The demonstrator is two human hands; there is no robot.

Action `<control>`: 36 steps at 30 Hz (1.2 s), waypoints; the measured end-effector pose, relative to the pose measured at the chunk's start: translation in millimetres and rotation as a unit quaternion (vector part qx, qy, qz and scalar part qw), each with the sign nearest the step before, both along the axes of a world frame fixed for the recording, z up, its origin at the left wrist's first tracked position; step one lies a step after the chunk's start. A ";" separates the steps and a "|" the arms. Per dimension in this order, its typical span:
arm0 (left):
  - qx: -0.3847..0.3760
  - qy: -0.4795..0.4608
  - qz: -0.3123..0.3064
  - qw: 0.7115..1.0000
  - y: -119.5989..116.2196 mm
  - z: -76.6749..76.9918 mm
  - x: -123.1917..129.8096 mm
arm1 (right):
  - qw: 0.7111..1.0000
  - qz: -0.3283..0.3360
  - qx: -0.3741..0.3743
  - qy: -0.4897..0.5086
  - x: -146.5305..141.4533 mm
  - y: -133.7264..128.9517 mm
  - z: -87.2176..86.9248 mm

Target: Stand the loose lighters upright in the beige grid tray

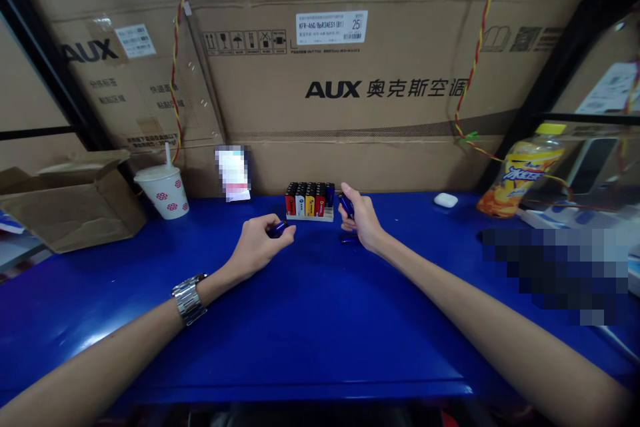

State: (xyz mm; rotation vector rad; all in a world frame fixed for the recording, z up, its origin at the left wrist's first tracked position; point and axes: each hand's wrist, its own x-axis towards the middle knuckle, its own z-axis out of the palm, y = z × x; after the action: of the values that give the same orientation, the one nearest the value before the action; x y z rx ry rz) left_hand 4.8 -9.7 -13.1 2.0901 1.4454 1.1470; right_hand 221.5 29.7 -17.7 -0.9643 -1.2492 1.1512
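Note:
A small tray (325, 218) stands on the blue table near the cardboard wall, holding rows of lighters (306, 200) in red, white, yellow and blue. My left hand (259, 242), left of the tray, grips a dark blue lighter (278, 230) between thumb and fingers. To the right of the tray, my right hand (363, 217) holds another dark blue lighter (346, 205), tilted. One more blue lighter (349, 239) lies on the table just below my right hand. The front right corner of the tray shows bare slots.
On the blue table (300, 320) are a paper cup with a straw (163, 192), an open cardboard box (75, 203), a lit phone (233, 173), a white case (445, 200) and a drink bottle (523, 177). A blurred dark object (545, 273) lies at the right.

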 end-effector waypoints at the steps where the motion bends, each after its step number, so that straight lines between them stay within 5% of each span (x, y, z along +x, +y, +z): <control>1: 0.002 0.006 0.000 1.000 -0.7 0.7 0.4 | 1.000 -0.011 -0.007 0.000 0.6 0.7 -0.9; 9: 0.012 0.017 0.013 1.000 -0.7 1.2 1.0 | 0.996 -0.083 0.003 -0.018 1.4 10.5 -9.9; 16: 0.001 0.011 0.016 1.000 -0.1 0.3 0.8 | 0.996 -0.087 -0.018 -0.024 1.8 9.3 -8.1; 20: 0.009 0.006 0.031 0.999 0.3 -0.9 0.6 | 0.998 -0.036 -0.049 -0.022 2.9 4.7 0.9; 26: 0.017 -0.009 0.036 0.999 3.3 -4.4 0.1 | 0.987 -0.036 0.096 -0.122 12.8 13.3 2.2; 30: 0.010 0.006 0.029 1.000 4.0 -4.4 0.3 | 0.925 -0.084 0.228 -0.292 24.4 23.4 -2.6; 36: 0.006 0.028 0.023 0.999 2.6 -3.5 1.7 | 0.906 -0.089 0.237 -0.340 31.1 38.6 -11.8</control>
State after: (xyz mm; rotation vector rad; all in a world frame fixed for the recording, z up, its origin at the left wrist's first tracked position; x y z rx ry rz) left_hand 6.5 -7.1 -16.6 2.1236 1.5241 1.1238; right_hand 252.6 68.3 -29.5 -1.1076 -1.8394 0.3141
